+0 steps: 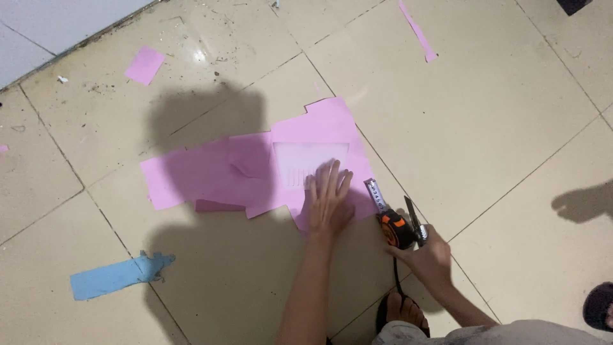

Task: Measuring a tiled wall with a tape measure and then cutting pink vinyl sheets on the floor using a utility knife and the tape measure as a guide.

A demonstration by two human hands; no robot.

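Note:
Pink paper sheets [255,169] lie overlapped on the tiled floor, one with a pale lined panel near its middle. My left hand [329,198] presses flat on the near right part of the pink paper, fingers spread. My right hand [426,253] grips an orange and black tape measure [396,229] just right of the paper. A short length of its blade [375,193] runs out along the paper's right edge.
A blue paper strip [118,276] lies at the lower left. A small pink square [145,64] and a pink strip [418,32] lie farther off. My sandalled foot [401,312] is by the bottom edge, another foot [600,306] at the right. A white wall base [57,25] runs top left.

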